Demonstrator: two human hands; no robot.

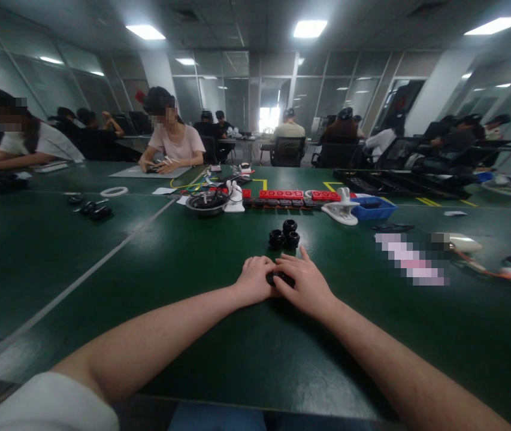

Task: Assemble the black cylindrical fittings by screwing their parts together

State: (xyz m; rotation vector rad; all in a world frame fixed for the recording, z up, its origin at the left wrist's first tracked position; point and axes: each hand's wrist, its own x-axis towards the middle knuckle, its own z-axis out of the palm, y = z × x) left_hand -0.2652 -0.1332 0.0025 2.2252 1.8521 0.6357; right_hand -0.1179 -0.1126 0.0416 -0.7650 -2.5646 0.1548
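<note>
My left hand [255, 279] is closed around a small black part [283, 278] low over the green table [219, 251]. From the other side my right hand [305, 284] grips the same part, its thumb and fingers bent over it and one finger sticking out. Most of the part is hidden by my fingers, so I cannot make out its exact kind. Just beyond my hands stand three short, round black fittings with open tops [290, 227], grouped close together and apart from my fingers.
Across the table lie red power strips [281, 194], a metal bowl of cables [205, 205], a white clamp [344, 209] and a blue bin [374, 208]. Black parts [96, 209] and a white ring [114, 191] lie left. A co-worker [172, 140] sits opposite.
</note>
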